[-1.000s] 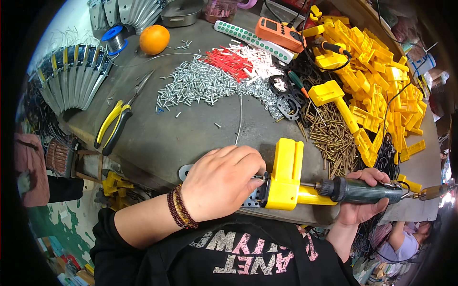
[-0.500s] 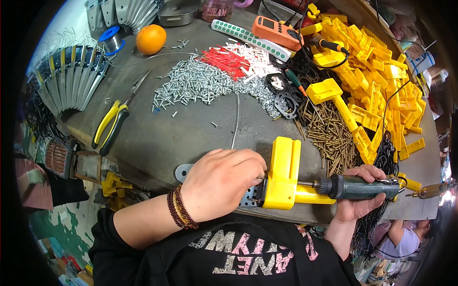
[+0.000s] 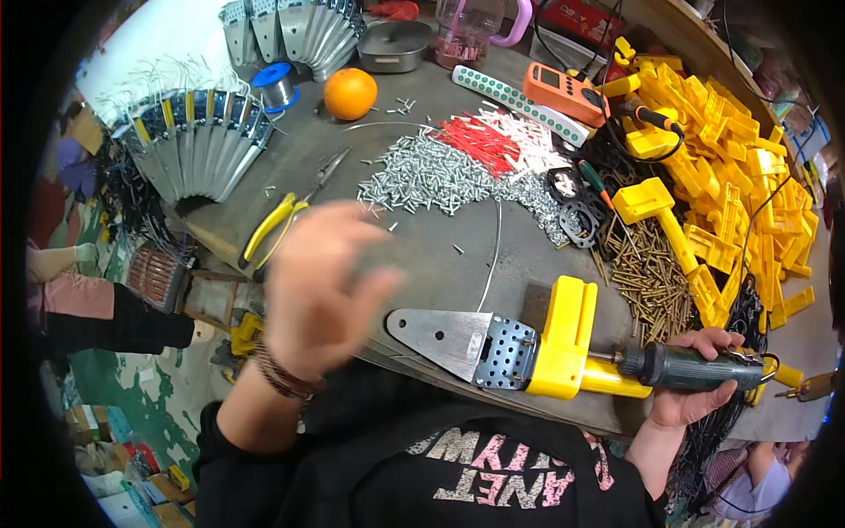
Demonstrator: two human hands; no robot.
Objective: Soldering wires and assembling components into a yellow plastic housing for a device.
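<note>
My right hand (image 3: 695, 409) is closed around a dark green electric screwdriver (image 3: 704, 367). Its shaft points left, to the yellow plastic housing (image 3: 563, 339) of a tool lying at the table's front edge. Joined to that housing's left side is a perforated metal box (image 3: 508, 356), from which a flat, tapered metal plate (image 3: 440, 339) with holes reaches left. My left hand (image 3: 321, 282) is raised left of the plate, apart from it. Motion smears its fingers, so whether anything is in them cannot be made out.
Pliers (image 3: 277, 224) lie beyond my left hand. Farther back are silver screws (image 3: 422, 176), red sleeves (image 3: 480, 145), an orange (image 3: 350, 93) and a solder spool (image 3: 275, 86). Brass-coloured screws (image 3: 651, 290), a small screwdriver (image 3: 598, 189), an orange meter (image 3: 563, 92) and heaped yellow housings (image 3: 713, 158) lie right.
My left hand has left the metal box and moved up and left, uncovering the box and plate. My right hand still holds the electric screwdriver. The whole view has shifted.
</note>
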